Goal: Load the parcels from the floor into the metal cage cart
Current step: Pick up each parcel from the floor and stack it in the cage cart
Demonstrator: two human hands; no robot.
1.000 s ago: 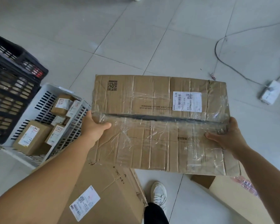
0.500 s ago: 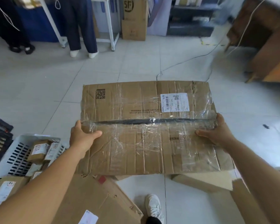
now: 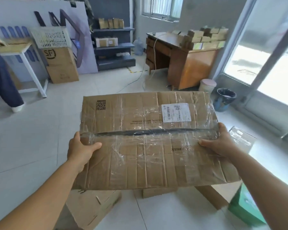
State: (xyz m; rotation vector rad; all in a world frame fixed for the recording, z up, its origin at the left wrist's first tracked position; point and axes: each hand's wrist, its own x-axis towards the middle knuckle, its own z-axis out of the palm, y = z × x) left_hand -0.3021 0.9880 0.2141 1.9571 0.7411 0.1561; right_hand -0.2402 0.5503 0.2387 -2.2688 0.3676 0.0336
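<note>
I hold a wide, flat cardboard parcel [image 3: 146, 140] level in front of me, wrapped in clear tape, with a white label at its far right and a QR print at its far left. My left hand [image 3: 81, 151] grips its left edge, thumb on top. My right hand [image 3: 218, 143] grips its right edge the same way. More cardboard parcels lie on the floor below it: one at lower left [image 3: 91, 208] and one at lower right [image 3: 211, 195]. No metal cage cart is in view.
A wooden desk [image 3: 181, 63] stacked with small boxes stands ahead right, with a blue bin [image 3: 225, 98] beside glass doors. Cables cross the tiled floor. A white table [image 3: 22, 52], stacked boxes [image 3: 61, 65] and a person's legs [image 3: 2, 80] are at left. A green box [image 3: 244, 208] sits lower right.
My view has swung up and to the right from the floor and crates to the room. The parcel stays held in both hands, raised with me.
</note>
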